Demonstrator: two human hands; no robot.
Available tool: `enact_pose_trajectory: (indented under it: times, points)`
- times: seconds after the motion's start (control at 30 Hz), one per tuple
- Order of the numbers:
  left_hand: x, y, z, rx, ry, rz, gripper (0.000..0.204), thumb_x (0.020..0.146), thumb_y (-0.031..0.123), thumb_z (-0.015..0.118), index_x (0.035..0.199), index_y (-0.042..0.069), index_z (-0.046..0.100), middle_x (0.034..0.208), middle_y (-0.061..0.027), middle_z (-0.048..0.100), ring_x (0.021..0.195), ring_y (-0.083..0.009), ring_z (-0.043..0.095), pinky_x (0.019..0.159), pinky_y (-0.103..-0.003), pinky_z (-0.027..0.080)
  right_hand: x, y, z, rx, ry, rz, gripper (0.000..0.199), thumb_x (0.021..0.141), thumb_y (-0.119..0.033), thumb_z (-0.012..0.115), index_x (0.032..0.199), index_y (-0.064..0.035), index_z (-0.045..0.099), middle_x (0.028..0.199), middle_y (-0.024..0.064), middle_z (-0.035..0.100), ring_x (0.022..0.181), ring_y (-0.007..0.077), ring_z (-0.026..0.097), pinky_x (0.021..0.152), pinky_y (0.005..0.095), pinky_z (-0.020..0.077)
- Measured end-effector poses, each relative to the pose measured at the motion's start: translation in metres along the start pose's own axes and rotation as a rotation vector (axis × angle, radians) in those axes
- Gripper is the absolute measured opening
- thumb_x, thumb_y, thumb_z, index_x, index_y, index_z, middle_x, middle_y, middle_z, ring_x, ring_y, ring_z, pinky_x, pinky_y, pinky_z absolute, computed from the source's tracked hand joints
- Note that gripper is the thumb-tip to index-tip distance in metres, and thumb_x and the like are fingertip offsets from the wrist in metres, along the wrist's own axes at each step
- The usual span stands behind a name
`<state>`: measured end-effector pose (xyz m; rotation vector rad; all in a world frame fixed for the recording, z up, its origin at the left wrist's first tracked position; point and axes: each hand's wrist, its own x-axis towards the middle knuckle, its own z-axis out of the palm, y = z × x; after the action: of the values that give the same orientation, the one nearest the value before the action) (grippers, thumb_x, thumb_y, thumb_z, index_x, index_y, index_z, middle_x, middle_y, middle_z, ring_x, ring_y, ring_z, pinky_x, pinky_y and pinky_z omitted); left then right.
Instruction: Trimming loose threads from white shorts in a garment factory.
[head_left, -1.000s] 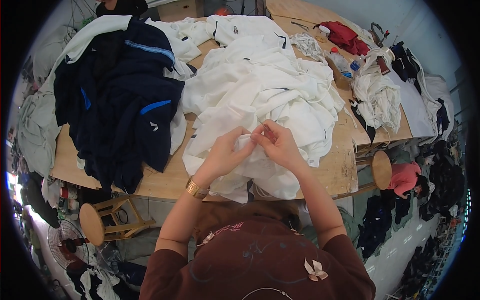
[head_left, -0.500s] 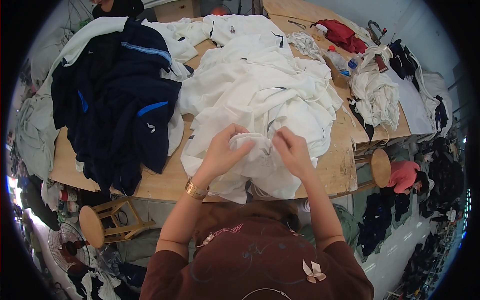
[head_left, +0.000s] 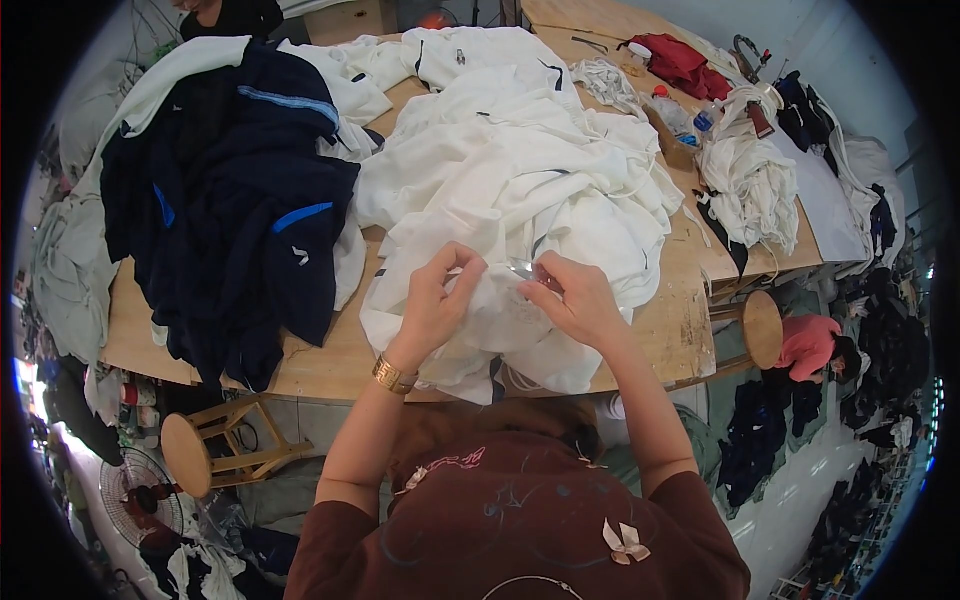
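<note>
In front of me a white garment (head_left: 500,312) lies over the near end of a heap of white clothes (head_left: 520,140). My left hand (head_left: 437,302) is closed, pinching the garment's edge between thumb and fingers. Facing it, my right hand (head_left: 580,300) is closed around a small pair of shiny metal thread snips (head_left: 521,268), whose tip points toward the left fingers. The snips' handle is mostly hidden in the palm. A faint grey print shows on the cloth below the right fingers.
Dark navy garments (head_left: 220,180) are piled left on the wooden table (head_left: 680,330). White cloth strips (head_left: 750,190), a red cloth (head_left: 680,68) and a small bottle (head_left: 703,121) lie right. Wooden stools (head_left: 186,455) stand by the table; a person in pink (head_left: 808,343) is lower right.
My right hand has turned, and the metal snips now show at its fingertips. The garment edge between my hands has dropped and shifted; my left fingers have drawn closer together.
</note>
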<state>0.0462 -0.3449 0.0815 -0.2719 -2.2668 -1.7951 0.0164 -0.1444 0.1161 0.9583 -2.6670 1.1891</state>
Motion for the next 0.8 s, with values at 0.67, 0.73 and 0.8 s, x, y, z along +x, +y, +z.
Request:
enact_pose_trajectory:
  times: [0.67,0.73,0.8]
  points:
    - [-0.008,-0.006,-0.004,-0.234,-0.097,-0.153,0.009,0.086,0.010,0.056,0.088,0.001,0.056,0.077,0.0022,0.056,0.069,-0.0013,0.046,0.063,-0.016,0.038,0.006,0.002,0.017,0.428,-0.137,0.273,0.020,0.077,-0.020,0.067,0.081,-0.0023,0.059,0.050,-0.0026,0.038,0.049,0.0052,0.032,0.046,0.0235,0.0283]
    - [-0.008,-0.006,-0.002,-0.146,-0.063,-0.112,0.012,0.089,0.012,0.055,0.088,0.000,0.055,0.074,0.0031,0.055,0.068,-0.0022,0.047,0.062,-0.017,0.039,0.005,0.000,0.016,0.306,-0.153,0.225,0.027,0.078,-0.027,0.066,0.082,-0.0015,0.058,0.050,0.0011,0.041,0.047,0.0098,0.036,0.047,0.0262,0.0323]
    - [-0.008,-0.005,0.000,-0.104,-0.046,-0.085,0.012,0.089,0.012,0.055,0.088,0.000,0.054,0.073,0.0026,0.055,0.067,-0.0030,0.048,0.062,-0.017,0.039,0.004,-0.006,0.011,0.263,-0.105,0.199,0.031,0.080,-0.032,0.064,0.080,-0.0011,0.057,0.051,0.0036,0.044,0.047,0.0141,0.041,0.047,0.0283,0.0345]
